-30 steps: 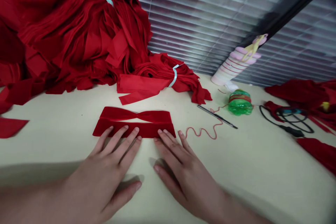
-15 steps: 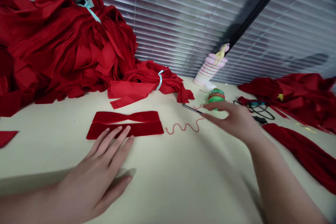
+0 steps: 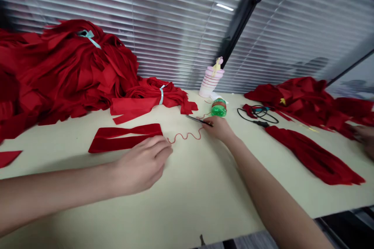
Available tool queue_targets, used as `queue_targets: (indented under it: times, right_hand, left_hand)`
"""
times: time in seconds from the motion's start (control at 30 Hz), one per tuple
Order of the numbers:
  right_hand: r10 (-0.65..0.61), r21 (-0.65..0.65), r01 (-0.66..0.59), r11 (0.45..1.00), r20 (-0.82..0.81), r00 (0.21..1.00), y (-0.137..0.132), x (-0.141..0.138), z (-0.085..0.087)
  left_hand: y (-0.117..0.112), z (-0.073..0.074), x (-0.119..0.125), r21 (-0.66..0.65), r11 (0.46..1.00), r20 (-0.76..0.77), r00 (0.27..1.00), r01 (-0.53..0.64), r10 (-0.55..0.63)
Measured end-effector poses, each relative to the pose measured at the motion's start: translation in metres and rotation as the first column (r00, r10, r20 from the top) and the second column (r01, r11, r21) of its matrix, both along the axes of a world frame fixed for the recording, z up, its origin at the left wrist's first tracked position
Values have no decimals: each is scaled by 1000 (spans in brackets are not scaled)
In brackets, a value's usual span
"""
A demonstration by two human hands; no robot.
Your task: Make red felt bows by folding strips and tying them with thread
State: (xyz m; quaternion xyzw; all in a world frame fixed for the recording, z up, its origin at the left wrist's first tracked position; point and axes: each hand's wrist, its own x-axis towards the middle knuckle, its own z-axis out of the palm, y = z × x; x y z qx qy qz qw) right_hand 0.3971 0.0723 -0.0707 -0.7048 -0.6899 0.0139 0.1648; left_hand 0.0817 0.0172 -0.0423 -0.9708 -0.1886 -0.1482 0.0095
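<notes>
My left hand (image 3: 146, 161) is closed over the right end of the folded red velvet strip (image 3: 108, 147), its fingertips pinched at the near end of a wavy red thread (image 3: 187, 136). The fingers partly hide what they hold. My right hand (image 3: 219, 127) is closed around the near end of a slim dark metal tool (image 3: 194, 118) lying at a slant on the table; its exact kind is unclear. The thread runs past the tool to a green spool (image 3: 219, 107) wound with red thread, just beyond my right hand.
A big heap of red fabric strips (image 3: 67, 74) and a smaller tied bundle (image 3: 152, 95) lie left and behind. A pink cup (image 3: 209, 82) stands by the blinds. To the right are a black cable (image 3: 258, 116), red velvet pieces (image 3: 315, 155), more red fabric (image 3: 295, 93) and another person's hand (image 3: 365, 136).
My left hand has gone from lying spread on the velvet strip to pinching by the thread's end. My right hand has closed on the slim tool. The view has shifted right.
</notes>
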Motion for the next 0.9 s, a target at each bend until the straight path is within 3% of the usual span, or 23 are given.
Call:
queue_targets:
  times: [0.1, 0.17, 0.3, 0.43, 0.5, 0.6, 0.7, 0.73, 0.77, 0.83, 0.9]
  right_hand:
    - [32, 6, -32, 999, 0, 999, 1, -4, -1]
    - [32, 17, -31, 999, -14, 999, 2, -5, -3]
    - [-25, 74, 32, 997, -89, 996, 3, -5, -3]
    - [-94, 236, 152, 960, -242, 966, 0, -2, 9]
    - [-98, 324, 217, 921, -347, 933, -2, -1, 17]
    - [-59, 379, 300, 875, -533, 844, -4, -3, 26]
    - [24, 336, 315, 888, -716, 698, -6, -16, 30]
    - [55, 316, 297, 901, -763, 644, -7, -22, 30]
    - [86, 301, 270, 915, -798, 597, -9, -30, 31]
    - [145, 272, 207, 940, -865, 480, -15, -46, 33]
    - [175, 225, 139, 964, -936, 305, -23, -63, 35]
  left_hand:
    - [16, 13, 35, -149, 971, -107, 979, -188, 174]
    - [29, 16, 54, -170, 960, -132, 970, -224, 203]
    - [56, 6, 78, -213, 945, -138, 965, -247, 221]
    - [73, -5, 97, -277, 923, -156, 961, -266, 230]
    - [70, -6, 103, -316, 910, -174, 960, -267, 221]
    - [47, 4, 98, -389, 894, -180, 970, -222, 162]
    - [17, 20, 72, -471, 864, -124, 983, -177, 134]
    - [8, 23, 60, -614, 765, -128, 981, -196, 148]
    - [1, 26, 46, -756, 621, -132, 978, -205, 163]
    - [-9, 24, 18, -892, 373, -188, 959, -258, 214]
    - [-15, 16, -9, -920, 246, -227, 928, -304, 296]
